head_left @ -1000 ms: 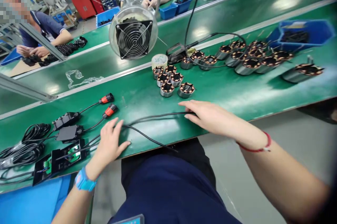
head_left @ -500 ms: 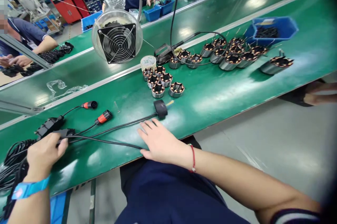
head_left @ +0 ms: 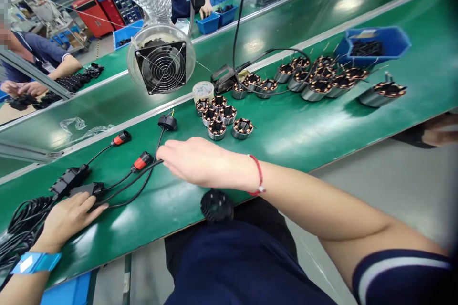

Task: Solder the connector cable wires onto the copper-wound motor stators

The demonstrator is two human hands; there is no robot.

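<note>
My right hand (head_left: 196, 161) pinches a black cable (head_left: 134, 178) above the bench. That cable runs left, beside a second cable that leads to a round black end cap (head_left: 168, 122) with a thin yellow wire. My left hand (head_left: 73, 214) lies over the cables by a black box (head_left: 88, 190), its thumb stretched apart. Beyond it is another ribbed black box (head_left: 69, 181). Two orange-and-black connectors (head_left: 142, 162) on short leads lie between the hands. Near the bench's front edge, below my right wrist, sits a second round black cap (head_left: 216, 205).
Several copper-wound stators (head_left: 216, 129) stand on the green bench (head_left: 286, 138), with a tape roll (head_left: 203, 91) behind. A blue bin (head_left: 390, 47) holds dark parts. A fan (head_left: 164, 66) hangs low on a duct. Coiled cables (head_left: 25, 224) lie left. Two co-workers sit across.
My right hand has lifted and moved left, closing on a cable. One round cap now lies farther back and left; another shows at the front edge. My left hand's fingers have loosened.
</note>
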